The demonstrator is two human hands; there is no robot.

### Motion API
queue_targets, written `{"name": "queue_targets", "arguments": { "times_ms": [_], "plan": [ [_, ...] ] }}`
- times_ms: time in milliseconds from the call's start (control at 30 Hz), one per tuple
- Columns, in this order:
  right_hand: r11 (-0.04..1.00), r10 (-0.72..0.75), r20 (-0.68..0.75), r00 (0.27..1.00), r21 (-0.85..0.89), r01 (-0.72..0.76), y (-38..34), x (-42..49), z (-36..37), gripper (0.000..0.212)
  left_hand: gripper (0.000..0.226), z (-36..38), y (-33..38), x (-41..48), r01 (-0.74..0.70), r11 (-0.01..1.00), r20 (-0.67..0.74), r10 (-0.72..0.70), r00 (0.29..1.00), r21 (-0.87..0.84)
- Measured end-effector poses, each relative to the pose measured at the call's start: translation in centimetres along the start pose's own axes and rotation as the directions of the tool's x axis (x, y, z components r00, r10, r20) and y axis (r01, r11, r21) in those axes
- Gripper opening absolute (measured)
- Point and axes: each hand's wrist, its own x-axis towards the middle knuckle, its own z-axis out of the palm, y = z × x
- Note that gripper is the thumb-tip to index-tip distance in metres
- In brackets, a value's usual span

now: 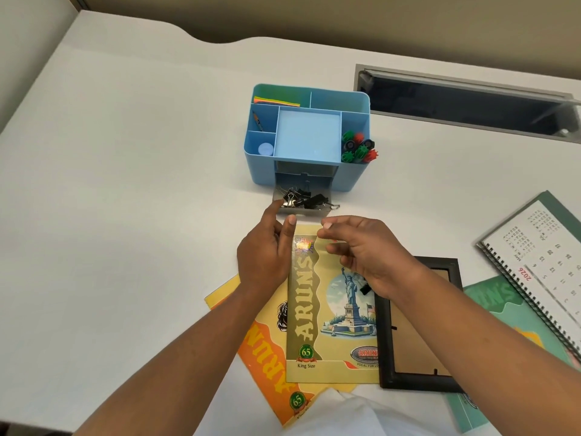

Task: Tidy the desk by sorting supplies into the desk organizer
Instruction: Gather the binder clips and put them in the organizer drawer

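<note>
A light blue desk organizer [261, 169] stands mid-desk. It holds coloured sticky notes [276, 101], a pencil [257, 120], a small round lid [266, 149] and several markers [358, 147]. Its bottom drawer [309, 211] is pulled out and full of black binder clips [303, 198]. My left hand [267, 247] hovers at the drawer's front left corner, fingers apart and holding nothing. Just right of it, my right hand [361, 250] hangs over the yellow notebook [330, 309] with curled, loosely spread fingers and nothing visible in them. One black binder clip [364, 289] lies on the notebook below that wrist.
An orange notebook [264, 350] lies under the yellow one. A black photo frame [418, 379] sits to the right, then a green notebook [490, 297] and a spiral calendar [534, 256]. A cable slot [465, 99] opens at the back right of the white desk [125, 184].
</note>
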Motion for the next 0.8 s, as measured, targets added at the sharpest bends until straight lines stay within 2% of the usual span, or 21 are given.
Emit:
{"name": "queue_targets", "arguments": {
  "times_ms": [100,167,267,333,400,600,800],
  "plan": [
    [0.952,-0.198,-0.105,0.975,-0.257,0.165,0.2,0.1,0.1,0.011,0.057,0.1,0.1,0.0,-0.007,1.000,-0.005,0.007,1.000,0.016],
    [0.850,-0.387,-0.181,0.904,-0.451,0.274,0.5,0.5,0.0,0.018,0.061,0.0,0.2,0.0,-0.009,1.000,-0.010,0.009,1.000,0.021],
    [0.689,-0.514,-0.089,0.853,-0.635,0.349,0.5,1.5,-0.1,0.025,0.062,0.0,0.2,-0.1,-0.014,1.000,-0.009,0.014,1.000,0.025],
    [0.564,-0.515,0.028,0.857,-0.742,0.363,0.5,2.3,-0.2,0.038,0.063,0.1,0.2,0.0,-0.014,0.999,-0.009,0.014,1.000,0.029],
    [0.498,-0.496,0.078,0.865,-0.790,0.357,0.2,2.8,-0.3,0.048,0.061,0.2,0.1,0.0,-0.010,1.000,-0.007,0.010,1.000,0.029],
    [0.494,-0.531,0.063,0.845,-0.787,0.369,0.0,2.5,-0.6,0.042,0.054,0.1,0.1,0.0,-0.023,0.999,-0.015,0.023,1.000,0.043],
    [0.602,-0.476,0.006,0.880,-0.727,0.331,0.6,2.0,-1.5,0.023,0.055,0.0,0.0,0.0,-0.026,0.999,-0.004,0.027,1.000,0.043]
  ]
}}
